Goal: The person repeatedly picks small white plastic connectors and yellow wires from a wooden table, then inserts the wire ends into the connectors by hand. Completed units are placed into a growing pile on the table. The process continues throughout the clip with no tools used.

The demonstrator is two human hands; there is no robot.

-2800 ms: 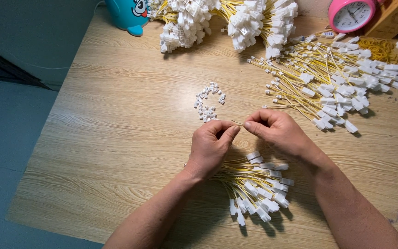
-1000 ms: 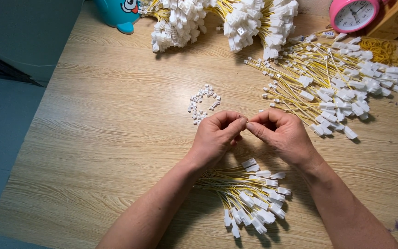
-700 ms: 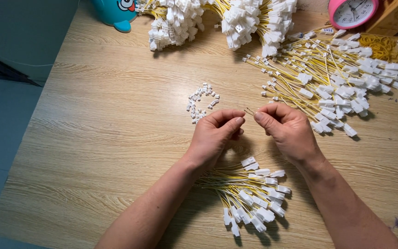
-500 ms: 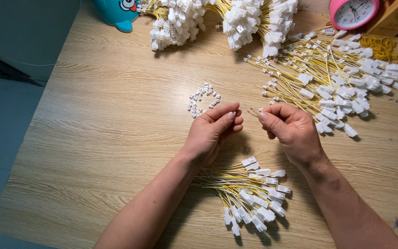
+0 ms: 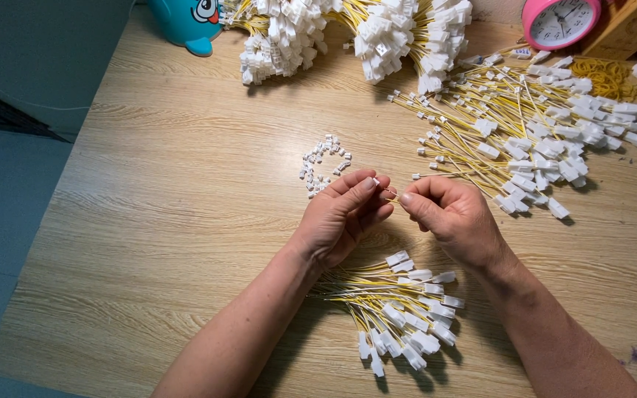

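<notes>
Both hands have drawn slightly apart since half a second ago, and the left thumb now shows a small white piece at its tip. Nearest the camera, at six o'clock from the hands, a bundle of yellow wires (image 5: 396,313) with white plugs lies on the wooden table (image 5: 149,243), partly under the wrists. Above it, the left hand (image 5: 340,217) has its grip pinched on a tiny white connector (image 5: 375,182) between thumb and forefinger. At three o'clock from it, just beside, the right hand (image 5: 451,217) has its grip clenched on the end of a thin yellow wire (image 5: 391,195) that runs toward the left fingers; whether the wire tip already touches the connector is hard to tell, since the parts are so small. At eleven o'clock from the left hand, near it, a little heap of loose white connectors (image 5: 322,163) sits on the table. At one to two o'clock from the right hand spreads a loose pile of yellow wires (image 5: 532,129) with white ends. Farther off, at twelve o'clock, two thick wire bunches (image 5: 355,29) lie along the table's far edge, with a teal toy (image 5: 186,22) at eleven o'clock and a pink alarm clock (image 5: 560,21) at one o'clock.
</notes>
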